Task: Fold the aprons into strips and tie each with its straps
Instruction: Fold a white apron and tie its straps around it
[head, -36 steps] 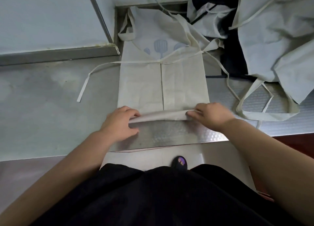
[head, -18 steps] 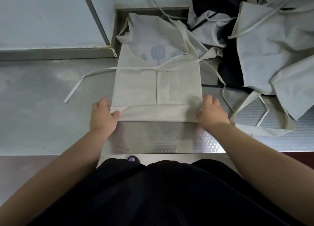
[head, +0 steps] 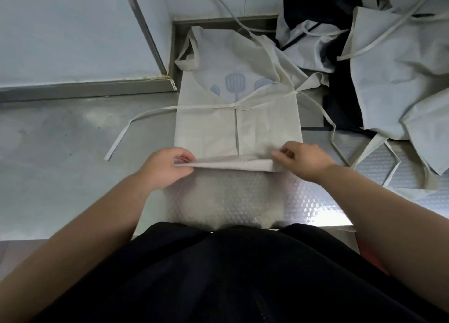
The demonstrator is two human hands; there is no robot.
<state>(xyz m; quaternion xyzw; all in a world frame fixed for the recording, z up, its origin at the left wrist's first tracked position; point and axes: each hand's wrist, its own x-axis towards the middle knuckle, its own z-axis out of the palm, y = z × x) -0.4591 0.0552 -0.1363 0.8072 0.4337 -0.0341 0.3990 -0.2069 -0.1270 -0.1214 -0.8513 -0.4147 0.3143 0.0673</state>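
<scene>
Both hands have gone from pressing the fold flat to lifting it. The left hand [head: 167,168] and right hand [head: 303,161] each pinch one end of the apron's [head: 218,118] folded lower edge at frame centre. The apron lies on the counter [head: 60,164], its strap [head: 136,123] trailing left. A pile [head: 401,79] of aprons sits upper right.

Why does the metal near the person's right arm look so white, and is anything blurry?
Head view: glare washes out the embossed steel counter beside the right forearm; the right hand, pinching the apron, looks slightly soft, the left hand sharper; the wide lens stretches the arms toward the lower corners.
</scene>
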